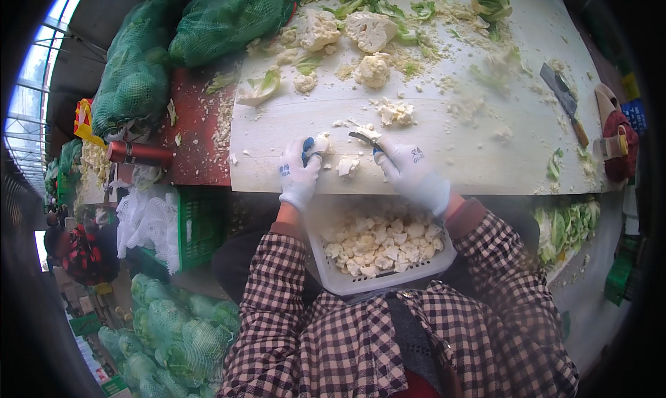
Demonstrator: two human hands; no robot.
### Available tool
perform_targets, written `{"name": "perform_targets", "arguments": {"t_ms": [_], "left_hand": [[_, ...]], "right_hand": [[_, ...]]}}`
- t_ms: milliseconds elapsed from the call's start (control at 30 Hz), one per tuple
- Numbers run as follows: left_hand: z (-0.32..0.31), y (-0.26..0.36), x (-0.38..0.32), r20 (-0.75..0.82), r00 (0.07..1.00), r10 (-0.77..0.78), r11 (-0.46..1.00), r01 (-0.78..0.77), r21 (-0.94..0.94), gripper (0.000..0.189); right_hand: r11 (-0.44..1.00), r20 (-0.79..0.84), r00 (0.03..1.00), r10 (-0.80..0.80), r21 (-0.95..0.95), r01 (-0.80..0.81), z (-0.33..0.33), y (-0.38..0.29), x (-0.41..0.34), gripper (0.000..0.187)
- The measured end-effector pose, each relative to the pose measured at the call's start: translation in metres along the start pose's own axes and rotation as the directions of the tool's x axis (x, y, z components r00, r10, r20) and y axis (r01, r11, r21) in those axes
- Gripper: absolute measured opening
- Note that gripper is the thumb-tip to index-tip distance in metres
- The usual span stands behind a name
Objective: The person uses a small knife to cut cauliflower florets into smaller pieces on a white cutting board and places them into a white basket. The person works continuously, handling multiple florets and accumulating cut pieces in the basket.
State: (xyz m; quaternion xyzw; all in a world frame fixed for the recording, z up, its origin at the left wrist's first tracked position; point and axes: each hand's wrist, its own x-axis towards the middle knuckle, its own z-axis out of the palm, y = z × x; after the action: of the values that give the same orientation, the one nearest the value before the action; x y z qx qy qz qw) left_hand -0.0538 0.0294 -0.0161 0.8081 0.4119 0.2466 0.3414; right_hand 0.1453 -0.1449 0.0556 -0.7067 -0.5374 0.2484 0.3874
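Note:
My left hand, in a white glove with blue palm coating, holds a small cauliflower floret above the white board. A short, dark curved knife is gripped in my gloved right hand, its blade pointing left, with a pale cauliflower piece beside it. Between my hands a cut cauliflower chunk lies on the board. Farther back rests a broken cauliflower piece. Against my lap is a white plastic basket that holds many cauliflower florets.
Cauliflower heads and leaves lie at the board's far side. A cleaver and a jar are at the right. Green mesh sacks, a red flask and a green crate stand left. A person is at far left.

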Motion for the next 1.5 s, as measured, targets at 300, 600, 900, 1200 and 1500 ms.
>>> {"name": "perform_targets", "arguments": {"t_ms": [300,600,900,1200,1500], "left_hand": [[0.012,0.015,-0.012,0.048,0.998,0.03,0.999,-0.032,0.035,0.032],[0.015,0.019,-0.01,0.075,0.996,0.048,0.996,-0.053,0.066,0.029],[0.004,0.016,-0.018,0.072,0.997,-0.012,0.998,0.017,-0.059,0.026],[0.006,0.005,-0.013,-0.068,0.994,0.085,0.994,-0.08,0.076,0.039],[0.003,0.044,-0.023,0.208,0.973,0.095,0.961,-0.035,-0.275,0.042]], "right_hand": [[0.986,0.113,0.988,-0.108,-0.113,0.12,0.021,0.005,0.013,0.031],[0.925,0.254,0.963,0.088,-0.379,0.015,0.039,0.004,0.023,0.021],[0.977,0.259,0.947,0.191,0.042,-0.209,0.023,-0.002,0.031,0.026],[0.964,-0.339,0.94,-0.038,-0.262,-0.056,-0.027,0.042,0.047,0.031],[0.943,0.226,0.937,0.267,0.141,-0.303,-0.028,0.025,0.022,0.03]]}}
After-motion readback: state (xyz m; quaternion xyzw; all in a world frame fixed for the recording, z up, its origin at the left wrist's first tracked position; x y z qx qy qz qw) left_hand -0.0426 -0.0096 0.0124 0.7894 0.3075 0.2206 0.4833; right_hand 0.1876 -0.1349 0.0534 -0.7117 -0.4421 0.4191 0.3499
